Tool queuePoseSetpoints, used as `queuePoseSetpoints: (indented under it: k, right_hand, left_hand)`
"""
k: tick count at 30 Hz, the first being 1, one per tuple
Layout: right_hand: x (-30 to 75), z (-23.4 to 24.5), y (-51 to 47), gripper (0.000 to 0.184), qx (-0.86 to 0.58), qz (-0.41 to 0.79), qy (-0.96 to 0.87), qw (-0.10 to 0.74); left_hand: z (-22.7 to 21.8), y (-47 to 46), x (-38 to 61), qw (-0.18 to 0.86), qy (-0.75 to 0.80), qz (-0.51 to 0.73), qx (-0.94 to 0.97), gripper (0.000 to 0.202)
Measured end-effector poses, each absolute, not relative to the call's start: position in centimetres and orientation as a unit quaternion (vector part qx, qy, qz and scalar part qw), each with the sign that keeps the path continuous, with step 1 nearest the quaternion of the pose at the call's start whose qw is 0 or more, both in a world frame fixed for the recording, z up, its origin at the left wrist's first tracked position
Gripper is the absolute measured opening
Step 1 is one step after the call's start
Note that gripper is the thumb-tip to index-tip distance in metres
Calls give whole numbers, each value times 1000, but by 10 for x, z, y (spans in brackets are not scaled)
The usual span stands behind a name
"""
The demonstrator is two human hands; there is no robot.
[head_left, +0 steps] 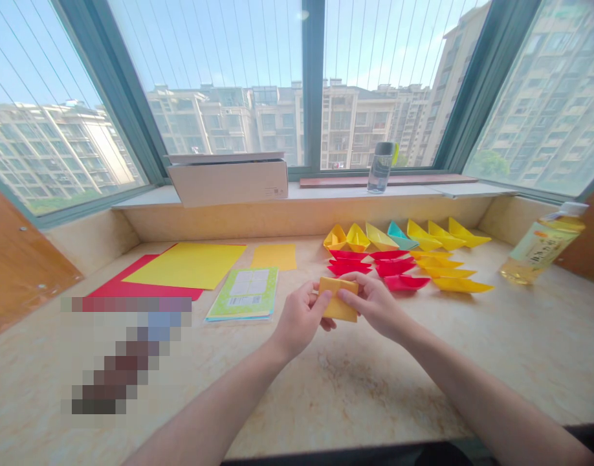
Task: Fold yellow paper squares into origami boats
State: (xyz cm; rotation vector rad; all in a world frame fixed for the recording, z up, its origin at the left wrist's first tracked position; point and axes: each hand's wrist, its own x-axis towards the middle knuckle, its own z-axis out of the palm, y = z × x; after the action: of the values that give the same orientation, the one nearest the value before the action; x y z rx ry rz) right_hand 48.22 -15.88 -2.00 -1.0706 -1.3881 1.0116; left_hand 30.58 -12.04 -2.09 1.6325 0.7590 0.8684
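Note:
A small folded piece of orange-yellow paper (340,307) is held above the counter between both hands. My left hand (304,314) pinches its left side, thumb on the front face and fingers behind. From the right, my right hand (372,301) grips the upper right part, its thumb pressed on the front. Just beyond the hands stand rows of folded paper boats: red boats (348,264), yellow boats (426,234) and one teal boat (401,235).
Left of the hands lie a green packet (246,294), an orange-yellow sheet (275,256), a large yellow sheet (185,265) and a red sheet (115,278). A drink bottle (542,246) stands at right. A white box (229,181) and a water bottle (380,169) rest on the sill. A blurred patch covers the lower left.

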Motion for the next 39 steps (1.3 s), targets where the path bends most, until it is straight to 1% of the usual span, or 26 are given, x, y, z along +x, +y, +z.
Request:
queuePoseSetpoints:
  k: [4, 8, 11, 15, 21, 26, 29, 31, 35, 39]
  right_hand:
    - [481, -19, -161, 35, -445, 433, -597, 507]
    - [482, -21, -159, 39, -475, 408, -604, 492]
    - [483, -23, -157, 38, -489, 393, -600, 497]
    - [485, -19, -157, 39, -481, 411, -589, 503]
    - [492, -13, -159, 51, -479, 393, -635, 462]
    - [492, -16, -157, 47, -510, 346, -639, 460]
    - [491, -15, -159, 49, -512, 322, -654, 455]
    - [490, -14, -160, 49, -493, 343, -656, 457]
    - [489, -12, -161, 37, -461, 400, -633, 475]
    - [489, -11, -161, 31, -462, 427, -603, 491]
  left_hand:
    - [-19, -121, 306, 532, 328, 374, 685, 35]
    - [-19, -121, 307, 529, 323, 380, 687, 34]
    - [-20, -122, 307, 529, 316, 378, 691, 34]
    - [-20, -122, 307, 528, 315, 375, 694, 34]
    - [-18, -121, 305, 536, 300, 357, 704, 37]
    - [-16, -122, 305, 543, 300, 348, 703, 38]
    - [-14, -122, 304, 543, 304, 351, 700, 37]
    - [-13, -122, 303, 540, 299, 347, 706, 36]
    - [-14, -124, 301, 534, 271, 308, 739, 32]
    - [-17, -126, 302, 527, 265, 285, 756, 28]
